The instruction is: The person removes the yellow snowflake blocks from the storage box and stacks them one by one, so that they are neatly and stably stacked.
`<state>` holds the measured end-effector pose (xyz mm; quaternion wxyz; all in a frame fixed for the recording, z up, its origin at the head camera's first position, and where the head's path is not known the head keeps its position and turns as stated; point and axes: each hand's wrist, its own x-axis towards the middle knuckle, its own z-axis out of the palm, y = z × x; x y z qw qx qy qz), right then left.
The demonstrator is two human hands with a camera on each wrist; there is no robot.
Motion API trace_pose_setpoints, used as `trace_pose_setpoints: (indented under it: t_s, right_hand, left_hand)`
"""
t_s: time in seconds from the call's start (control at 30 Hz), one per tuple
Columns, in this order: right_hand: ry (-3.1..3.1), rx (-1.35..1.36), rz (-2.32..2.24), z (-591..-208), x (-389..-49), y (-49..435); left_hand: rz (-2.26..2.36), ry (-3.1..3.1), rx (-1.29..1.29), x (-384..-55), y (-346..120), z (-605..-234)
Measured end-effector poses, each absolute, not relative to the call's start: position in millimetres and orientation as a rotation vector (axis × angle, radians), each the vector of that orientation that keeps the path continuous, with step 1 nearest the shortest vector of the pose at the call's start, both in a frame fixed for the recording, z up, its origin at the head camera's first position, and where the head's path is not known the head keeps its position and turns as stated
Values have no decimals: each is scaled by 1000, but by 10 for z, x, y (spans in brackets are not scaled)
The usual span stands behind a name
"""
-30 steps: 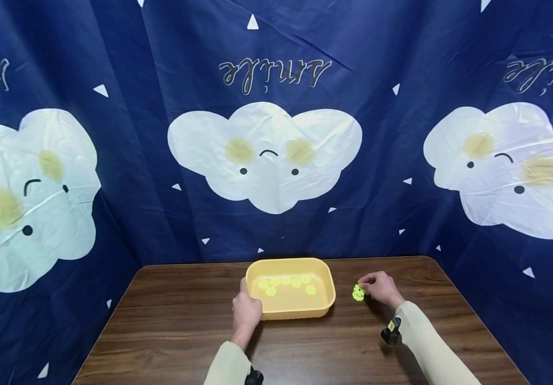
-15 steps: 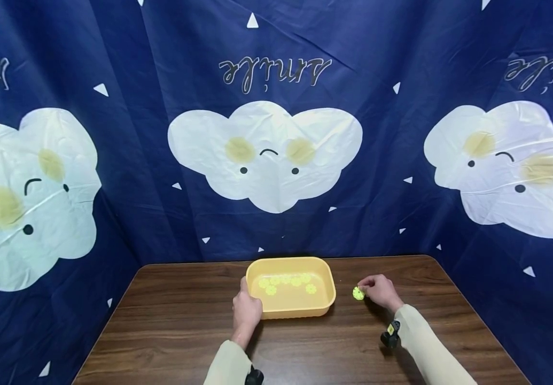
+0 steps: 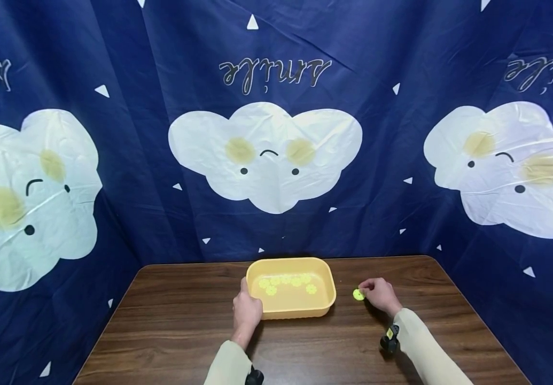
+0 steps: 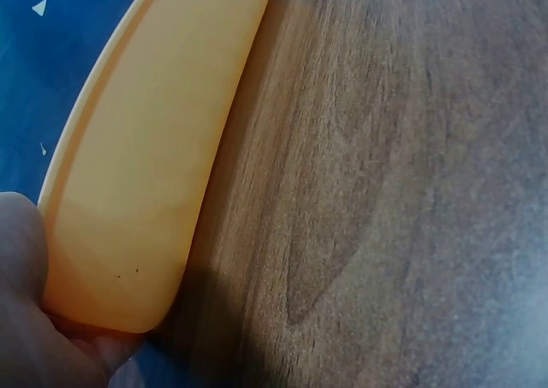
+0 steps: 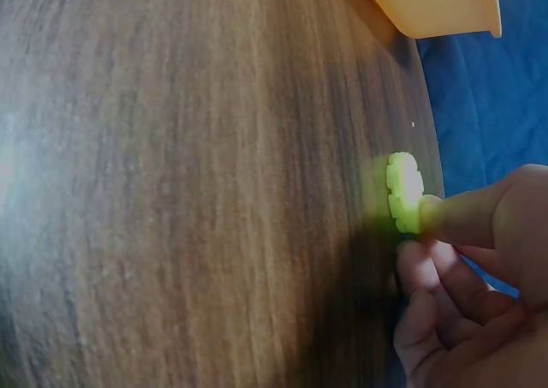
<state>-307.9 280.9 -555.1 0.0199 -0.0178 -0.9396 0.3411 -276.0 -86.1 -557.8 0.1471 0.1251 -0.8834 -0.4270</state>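
Head view: left hand [image 3: 247, 310] on the yellow tub [image 3: 295, 311], right hand [image 3: 381, 294] at the lime flower piece [image 3: 358, 294]

The tub sits on the wood-grain counter [image 3: 185, 315], near its far edge. The left hand grips the tub's left end, its fingers closed on the wall; the left wrist view shows only part of that hand, at the lower corner of the tub, with two tiny dark specks [image 4: 128, 274] on the plastic beside it.

To the right of the tub, and apart from it, the lime piece is down at the counter. The right hand has its thumb and forefinger drawn nearly together in a pinch on the edge of the piece, while the other fingers fold in underneath. In the right wrist view the piece is seen from its lobed side and catches a bright glare, so it may be one flower or two stacked; I cannot tell.

Inside the tub lie small yellow flower shapes [image 3: 296, 282], seemingly seven: most grouped toward the back and left, another near the right end. Pale sleeves [image 3: 427, 350] cover both forearms, and a black device [image 3: 389, 341] sits at each wrist. Blue fabric [image 3: 276, 235] with upside-down white clouds [image 3: 266, 155] hangs behind the counter.
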Motion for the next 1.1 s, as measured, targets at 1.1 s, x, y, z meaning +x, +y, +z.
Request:
trace_pose_setpoints:
  t_s: [1.1]
  right_hand:
    - [-2907, -85, 1059, -5594, -3085, 2768]
  left_hand:
    - [-1218, -2541, 370, -2775, -869, -5601]
